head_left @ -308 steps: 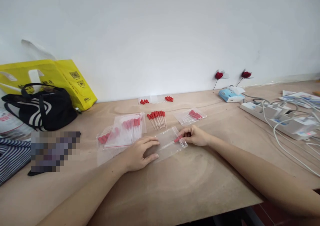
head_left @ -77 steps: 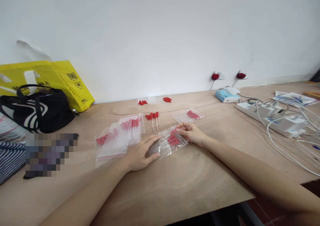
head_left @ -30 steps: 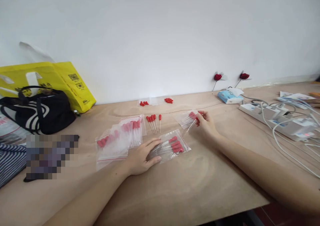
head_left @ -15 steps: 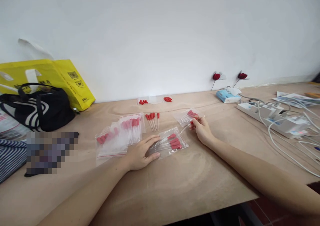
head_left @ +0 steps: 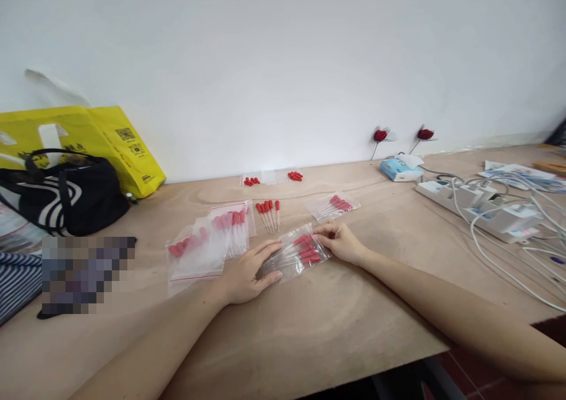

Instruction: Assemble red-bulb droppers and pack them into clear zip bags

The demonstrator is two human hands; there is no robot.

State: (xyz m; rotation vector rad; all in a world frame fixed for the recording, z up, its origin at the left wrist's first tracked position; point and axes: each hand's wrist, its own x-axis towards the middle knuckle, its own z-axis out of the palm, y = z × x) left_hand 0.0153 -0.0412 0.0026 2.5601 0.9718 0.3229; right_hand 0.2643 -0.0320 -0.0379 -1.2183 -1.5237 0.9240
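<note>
A clear plastic bag (head_left: 292,261) of red-bulbed droppers lies on the wooden table between my hands. My left hand (head_left: 254,271) rests on its left end, thumb and fingers spread. My right hand (head_left: 338,241) is at the upper right edge of the bag, its fingers pinched together beside the red bulbs; what they grip is too small to make out. Loose droppers (head_left: 269,214) with red tops lie just behind the bag. Overlapping bags of droppers (head_left: 210,244) are left of them. Another bag of droppers (head_left: 338,205) lies behind my right hand.
Small bags with red bulbs (head_left: 295,177) lie near the wall. At left are a yellow bag (head_left: 132,146), a black bag (head_left: 95,191) and striped cloth (head_left: 20,279). At right are a tissue pack (head_left: 400,169), a power strip (head_left: 469,205) with cables, and two red flowers (head_left: 425,134).
My right hand has moved left and slightly down, bringing the dropper it held to the middle bag. Another red bulb now shows among those at the bag. My left hand has stayed in place.
</note>
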